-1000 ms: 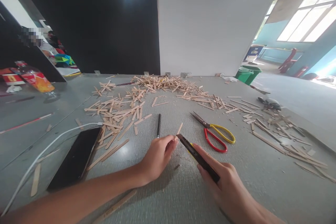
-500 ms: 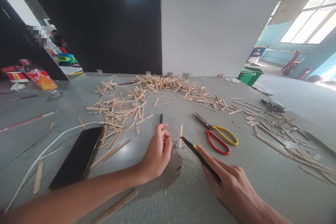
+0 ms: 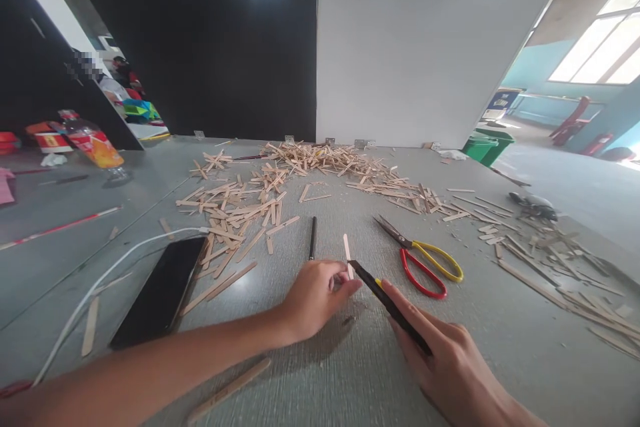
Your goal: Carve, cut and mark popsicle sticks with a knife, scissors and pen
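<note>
My left hand [image 3: 319, 297] rests on the grey table, its fingertips pinching the near end of a short wooden stick [image 3: 347, 248] that lies flat. My right hand [image 3: 445, 363] grips a black and yellow utility knife [image 3: 385, 300], index finger laid along its back. The knife's tip touches the stick just beside my left fingertips. A black pen [image 3: 313, 237] lies just left of the stick.
Red and yellow scissors [image 3: 423, 261] lie right of the knife. A black phone [image 3: 159, 291] with a white cable [image 3: 100, 283] sits at the left. Heaps of cut wooden sticks [image 3: 300, 167] cover the far and right table. A bottle [image 3: 93, 147] stands far left.
My left hand let go of the stick, curled near the pen, then came back and pinched the stick's near end. The knife tip now meets the stick.
</note>
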Demonstrator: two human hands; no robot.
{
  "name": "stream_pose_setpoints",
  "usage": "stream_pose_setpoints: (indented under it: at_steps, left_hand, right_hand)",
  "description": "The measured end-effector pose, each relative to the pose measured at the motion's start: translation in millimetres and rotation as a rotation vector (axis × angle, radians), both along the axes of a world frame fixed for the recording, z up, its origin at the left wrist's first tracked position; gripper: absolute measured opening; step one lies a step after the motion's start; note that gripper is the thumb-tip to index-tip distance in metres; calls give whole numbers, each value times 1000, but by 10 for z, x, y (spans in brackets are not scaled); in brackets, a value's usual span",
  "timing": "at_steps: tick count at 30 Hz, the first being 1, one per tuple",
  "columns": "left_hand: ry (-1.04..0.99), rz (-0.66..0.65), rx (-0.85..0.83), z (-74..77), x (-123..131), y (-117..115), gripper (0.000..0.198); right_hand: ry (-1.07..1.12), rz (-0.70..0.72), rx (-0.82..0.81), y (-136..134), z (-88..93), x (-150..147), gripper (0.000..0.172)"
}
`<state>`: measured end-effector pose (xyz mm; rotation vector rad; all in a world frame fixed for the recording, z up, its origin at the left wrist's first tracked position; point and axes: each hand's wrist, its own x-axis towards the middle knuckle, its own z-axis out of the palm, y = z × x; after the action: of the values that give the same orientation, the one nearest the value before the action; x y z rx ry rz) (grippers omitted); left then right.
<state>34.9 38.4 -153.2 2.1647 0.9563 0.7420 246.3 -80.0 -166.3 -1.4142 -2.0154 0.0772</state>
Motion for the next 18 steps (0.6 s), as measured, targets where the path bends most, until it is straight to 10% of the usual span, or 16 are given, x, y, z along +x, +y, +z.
stream_pose_setpoints:
  at_steps: [18]
  left_hand:
    - [38, -14, 70, -130, -44, -34, 45]
  right_hand:
    - [139, -11, -75, -75, -37, -200, 49]
